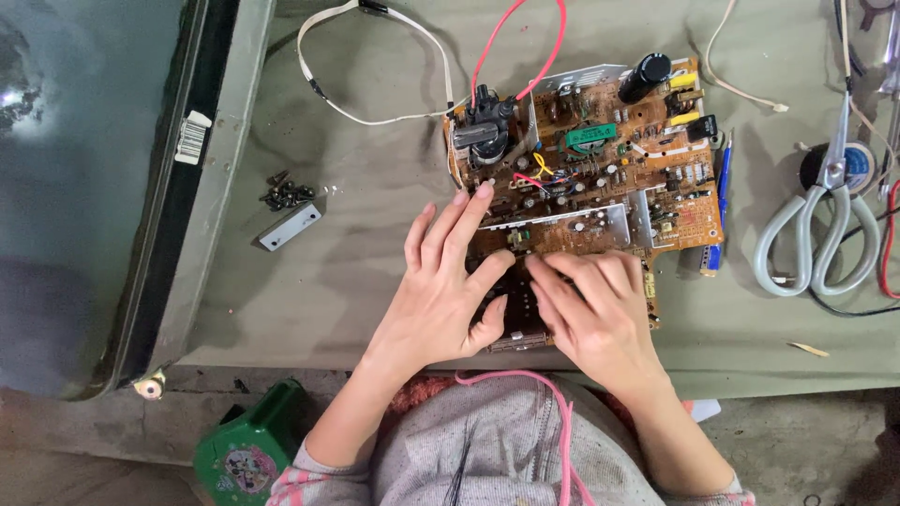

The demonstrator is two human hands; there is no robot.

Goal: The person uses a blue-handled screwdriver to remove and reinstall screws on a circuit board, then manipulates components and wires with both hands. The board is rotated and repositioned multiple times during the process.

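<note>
Surface: you work on a drab green cloth (356,272) over the bench, creased in places.
Left: a grey tube screen (84,187) lies beside you (its glass catches a pale glare).
Floor: bare concrete (797,440) below the bench edge.
Corner: a green box (248,454) sits by your knee.
Light: soft, even.

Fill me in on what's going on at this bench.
A person bends over a brown circuit board lying on a grey-green cloth. Both bare hands rest on its near edge: the left hand spread flat, the right hand with fingers pressing on the board's near parts. Grey-handled scissors lie to the right, a blue pen at the board's edge, a pile of dark screws and a small metal bracket to the left.
</note>
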